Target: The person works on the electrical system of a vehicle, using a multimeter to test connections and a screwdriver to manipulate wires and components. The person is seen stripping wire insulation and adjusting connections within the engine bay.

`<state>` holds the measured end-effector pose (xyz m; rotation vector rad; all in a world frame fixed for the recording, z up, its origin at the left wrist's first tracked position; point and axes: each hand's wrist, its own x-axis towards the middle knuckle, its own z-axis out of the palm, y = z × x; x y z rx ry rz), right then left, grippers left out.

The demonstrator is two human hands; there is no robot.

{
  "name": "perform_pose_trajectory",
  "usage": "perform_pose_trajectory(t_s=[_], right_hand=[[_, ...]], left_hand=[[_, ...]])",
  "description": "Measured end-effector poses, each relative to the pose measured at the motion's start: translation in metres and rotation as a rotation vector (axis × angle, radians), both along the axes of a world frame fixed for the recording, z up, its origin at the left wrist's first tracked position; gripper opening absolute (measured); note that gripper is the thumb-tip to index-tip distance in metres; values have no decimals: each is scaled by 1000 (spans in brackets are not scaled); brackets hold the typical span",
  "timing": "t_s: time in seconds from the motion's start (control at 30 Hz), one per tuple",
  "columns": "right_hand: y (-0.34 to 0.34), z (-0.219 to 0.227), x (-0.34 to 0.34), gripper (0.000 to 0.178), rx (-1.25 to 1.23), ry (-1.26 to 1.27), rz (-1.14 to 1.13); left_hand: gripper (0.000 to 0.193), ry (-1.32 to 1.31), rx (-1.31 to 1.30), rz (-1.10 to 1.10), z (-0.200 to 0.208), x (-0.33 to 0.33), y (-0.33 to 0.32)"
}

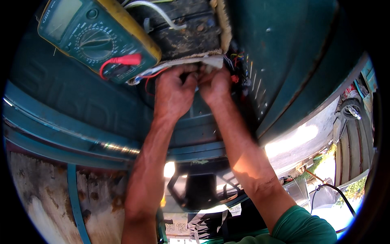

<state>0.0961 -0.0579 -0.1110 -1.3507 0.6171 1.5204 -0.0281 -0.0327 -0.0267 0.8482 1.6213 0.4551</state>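
My left hand [174, 87] and my right hand [215, 84] meet close together under the torn edge of a piece of cardboard [225, 30]. Both have their fingers curled inward and pinched. Whatever lies between the fingertips is hidden by the hands and shadow. A thin red wire [152, 76] runs toward the left hand. Beside the right hand, a bundle of thin coloured wires [236, 61] hangs with a small red connector [235, 79]. Left of my hands rests a green digital multimeter [87, 57] in a yellow holster, a red probe plug [126, 59] on its lower face.
Dark green metal walls [280, 53] surround the work on the right, with a green metal rim [195, 152] in front. A dirty black box [187, 38] sits behind the cardboard, a white cable [158, 12] across it. A black hose [345, 197] curves at lower right.
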Motion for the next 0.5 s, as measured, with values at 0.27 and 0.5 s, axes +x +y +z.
perform_pose_trajectory(t_s=[0.27,0.5], right_hand=[[-1,4,-1,21,74,-6,40],[1,7,-3,24,61,-34,66]], left_hand=[[19,24,-43,-43,-1,2,3],[19,17,-47,-50,3,2,6]])
